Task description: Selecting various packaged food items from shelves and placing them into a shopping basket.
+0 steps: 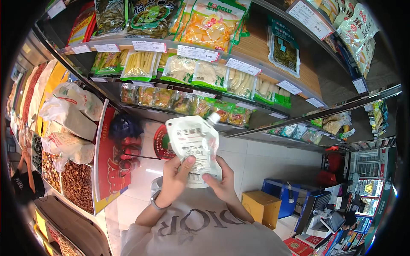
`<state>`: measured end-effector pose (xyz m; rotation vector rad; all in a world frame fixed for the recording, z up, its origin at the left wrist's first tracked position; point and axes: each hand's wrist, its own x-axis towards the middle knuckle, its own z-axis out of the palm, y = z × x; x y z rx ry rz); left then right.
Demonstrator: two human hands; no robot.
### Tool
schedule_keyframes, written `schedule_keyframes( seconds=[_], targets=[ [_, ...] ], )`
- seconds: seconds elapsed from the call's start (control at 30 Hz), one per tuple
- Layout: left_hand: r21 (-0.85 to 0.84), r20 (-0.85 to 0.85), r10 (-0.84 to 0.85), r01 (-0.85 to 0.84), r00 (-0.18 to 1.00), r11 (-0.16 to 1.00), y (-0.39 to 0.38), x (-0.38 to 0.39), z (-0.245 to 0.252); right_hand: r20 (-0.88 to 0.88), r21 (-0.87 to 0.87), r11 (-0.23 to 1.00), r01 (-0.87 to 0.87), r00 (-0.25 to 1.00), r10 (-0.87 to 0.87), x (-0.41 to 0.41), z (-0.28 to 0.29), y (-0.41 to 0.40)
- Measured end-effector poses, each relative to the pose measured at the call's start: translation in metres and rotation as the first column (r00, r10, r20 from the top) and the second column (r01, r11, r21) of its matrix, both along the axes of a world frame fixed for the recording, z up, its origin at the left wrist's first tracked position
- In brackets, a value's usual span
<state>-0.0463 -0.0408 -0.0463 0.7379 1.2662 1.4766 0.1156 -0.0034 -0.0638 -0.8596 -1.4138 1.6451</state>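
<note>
A pale spouted pouch with a white screw cap and printed text is held up before my chest, its spout pointing away from me. My left hand grips the lower left edge, with the thumb on the printed face. My right hand grips the lower right edge, its thumb also on the face. The fingers behind the pouch are hidden. Beyond the pouch, shelves hold packaged foods, among them a clear pack of pale slices and a dark green pack.
Dry goods in bins and filled plastic bags stand at the left. A red basket is on the floor beyond my hands. A yellow box and a counter with a screen are at the right.
</note>
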Motion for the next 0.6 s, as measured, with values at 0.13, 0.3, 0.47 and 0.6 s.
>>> schedule_keyframes(
  seconds=[0.13, 0.3, 0.47, 0.6],
  targets=[
    [0.037, -0.115, -0.095, 0.100, 0.989, 0.994, -0.004, -0.016, -0.011, 0.011, -0.189, 0.977, -0.096, 0.995, 0.100, -0.004, -0.014, -0.014],
    [0.130, -0.546, 0.030, 0.049, 0.837, 0.990, 0.000, -0.018, -0.006, 0.106, -0.131, 0.987, 0.092, 0.991, -0.079, -0.016, -0.026, -0.022],
    [0.083, 0.028, -0.342, 0.339, 0.939, 0.937, -0.008, -0.015, -0.005, 0.527, 0.515, 0.839, -0.172, 0.836, -0.152, -0.029, 0.002, -0.021],
    [0.170, 0.316, -0.267, 0.223, 0.910, 0.960, 0.000, -0.032, -0.006, 0.452, 0.487, 0.830, -0.273, 0.892, 0.029, -0.039, 0.050, -0.014]
  ],
)
